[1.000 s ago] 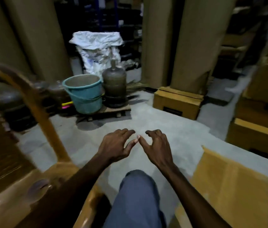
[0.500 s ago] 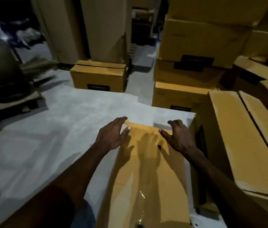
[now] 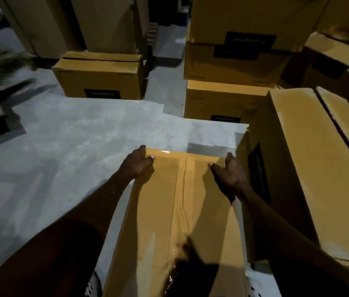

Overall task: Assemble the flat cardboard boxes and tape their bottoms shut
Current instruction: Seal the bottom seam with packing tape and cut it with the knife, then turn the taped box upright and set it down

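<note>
Half a second earlier our hands had only reached the far end of the tan cardboard box [image 3: 182,211] sealed by a glossy clear tape strip [image 3: 181,200]; now our left hand [image 3: 137,166] and right hand [image 3: 229,176] had closed around its two far corners, thumbs on top, so we judged the taping finished and the box ready to move. It sat at lower centre on the grey concrete floor [image 3: 72,146], just beside a long unsealed brown carton [image 3: 319,168] at right. Its long axis ran from the bottom edge toward the frame's middle, taped face up.

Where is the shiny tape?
In the head view, the tape runs down the middle of the box between the left hand and right hand.
</note>
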Action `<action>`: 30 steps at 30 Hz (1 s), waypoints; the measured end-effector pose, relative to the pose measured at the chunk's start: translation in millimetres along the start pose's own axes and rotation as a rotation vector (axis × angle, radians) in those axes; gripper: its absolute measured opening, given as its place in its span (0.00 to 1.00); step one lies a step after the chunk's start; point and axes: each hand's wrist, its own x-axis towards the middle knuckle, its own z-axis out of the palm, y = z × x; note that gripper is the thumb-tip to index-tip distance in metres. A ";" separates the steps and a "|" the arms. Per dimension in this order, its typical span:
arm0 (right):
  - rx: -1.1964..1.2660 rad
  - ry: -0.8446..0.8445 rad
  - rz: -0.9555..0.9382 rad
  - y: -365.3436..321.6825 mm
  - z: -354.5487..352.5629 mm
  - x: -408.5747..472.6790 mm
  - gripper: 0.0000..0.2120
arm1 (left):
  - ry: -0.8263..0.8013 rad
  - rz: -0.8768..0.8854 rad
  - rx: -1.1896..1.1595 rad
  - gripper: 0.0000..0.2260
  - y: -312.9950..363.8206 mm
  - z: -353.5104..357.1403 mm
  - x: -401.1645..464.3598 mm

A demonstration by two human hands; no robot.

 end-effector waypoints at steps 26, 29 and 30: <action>0.479 0.395 -0.396 -112.5 -89.3 -254.1 0.48 | 0.505 0.147 -0.624 0.39 68.4 -115.1 -242.3; 0.296 0.246 -0.250 -99.3 -65.4 -267.8 0.57 | 0.351 -0.032 -0.444 0.52 45.4 -89.8 -251.4; 0.220 0.217 -0.214 -95.7 -58.8 -270.0 0.59 | 0.336 -0.086 -0.376 0.57 37.9 -80.6 -252.7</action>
